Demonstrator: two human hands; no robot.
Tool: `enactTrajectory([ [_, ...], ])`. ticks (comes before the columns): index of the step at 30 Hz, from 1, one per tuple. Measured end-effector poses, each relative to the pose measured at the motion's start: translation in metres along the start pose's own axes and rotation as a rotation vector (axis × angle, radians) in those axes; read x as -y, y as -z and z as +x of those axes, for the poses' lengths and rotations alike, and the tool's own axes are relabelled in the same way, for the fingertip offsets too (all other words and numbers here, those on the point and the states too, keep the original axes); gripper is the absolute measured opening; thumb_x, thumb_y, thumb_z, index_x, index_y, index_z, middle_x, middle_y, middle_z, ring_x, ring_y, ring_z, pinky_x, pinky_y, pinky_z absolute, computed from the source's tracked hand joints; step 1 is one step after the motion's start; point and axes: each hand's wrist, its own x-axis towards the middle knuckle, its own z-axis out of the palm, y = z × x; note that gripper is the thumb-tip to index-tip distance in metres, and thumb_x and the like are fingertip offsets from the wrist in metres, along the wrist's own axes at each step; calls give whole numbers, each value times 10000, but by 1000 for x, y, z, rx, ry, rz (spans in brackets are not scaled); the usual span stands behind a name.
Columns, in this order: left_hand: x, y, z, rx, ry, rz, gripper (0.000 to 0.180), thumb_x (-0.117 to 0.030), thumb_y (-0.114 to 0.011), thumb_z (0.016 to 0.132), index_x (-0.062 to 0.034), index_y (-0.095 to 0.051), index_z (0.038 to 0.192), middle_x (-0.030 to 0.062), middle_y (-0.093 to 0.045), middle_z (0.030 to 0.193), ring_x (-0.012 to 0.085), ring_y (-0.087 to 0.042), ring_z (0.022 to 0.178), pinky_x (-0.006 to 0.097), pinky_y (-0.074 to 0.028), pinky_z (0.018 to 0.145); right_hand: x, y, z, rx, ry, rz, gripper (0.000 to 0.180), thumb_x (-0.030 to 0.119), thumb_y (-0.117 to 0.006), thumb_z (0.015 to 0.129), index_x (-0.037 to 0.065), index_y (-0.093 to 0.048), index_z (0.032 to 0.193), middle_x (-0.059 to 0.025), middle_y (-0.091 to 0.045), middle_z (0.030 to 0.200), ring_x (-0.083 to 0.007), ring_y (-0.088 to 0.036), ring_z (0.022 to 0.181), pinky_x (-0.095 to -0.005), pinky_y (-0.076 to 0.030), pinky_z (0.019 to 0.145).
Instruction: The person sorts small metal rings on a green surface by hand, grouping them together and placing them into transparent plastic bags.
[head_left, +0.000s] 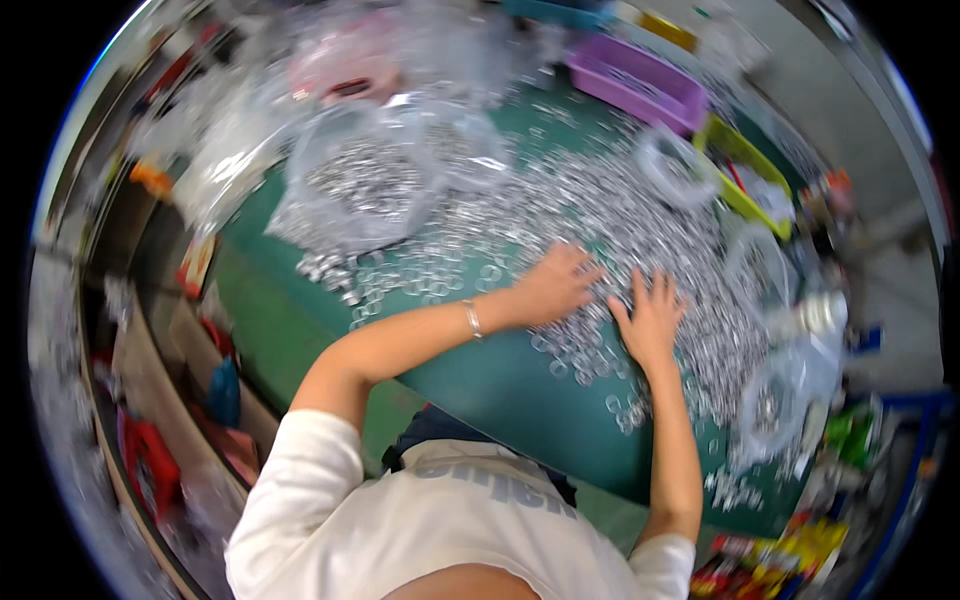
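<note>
Over on the left, a clear bag [365,185] sits open and heaped with small silver rings. Moving in, the left hand [552,285] lies flat on the loose rings [590,210] spread across the green counter [500,380], fingers fanned out, pinching nothing. Just beside it the right hand [650,320] does the same, fingers splayed over the pile. To do this well, I'd judge: keep palms low, sweep lightly, and mind the near edge so none roll off. Purple bin [640,85] beyond.
</note>
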Motion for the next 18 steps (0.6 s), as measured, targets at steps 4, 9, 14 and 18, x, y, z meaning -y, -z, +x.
enactTrajectory([
  [4, -8, -1, -10, 60, 19, -58, 504, -322, -558, 906, -79, -492, 1342, 217, -345, 1451, 444, -274, 1369, 667, -193, 1072, 26, 10, -6, 7, -3, 93, 614, 359, -623, 867, 82, -440, 1383, -253, -368, 1425, -436, -299, 1350, -631, -204, 1069],
  [9, -22, -11, -19, 138, 30, -86, 599, -480, -493, 930, -177, -388, 1436, 150, -215, 1543, 431, -111, 1431, 712, -133, 1062, 218, 167, -14, 79, 881, 518, 369, 104, -546, 795, 27, -611, 1150, -195, -522, 1309, -382, -492, 1205, -503, -336, 1038],
  [14, -22, -5, -35, 121, -120, -61, 551, -433, -524, 929, -185, -423, 1410, 140, -221, 1541, 419, -145, 1424, 705, -175, 1058, 325, 234, -47, -435, 1306, 836, 358, 243, -470, 903, 102, -530, 1226, -74, -534, 1258, -237, -522, 1155, -453, -382, 992],
  [18, -28, -4, -28, 116, -148, -30, 500, -353, -558, 913, -173, -470, 1371, 136, -300, 1496, 410, -183, 1409, 686, -203, 1060, 331, 268, -67, -389, 1361, 338, 769, 569, -521, 798, 165, -361, 1432, -74, -207, 1546, -309, -316, 1336, -543, -327, 1023],
])
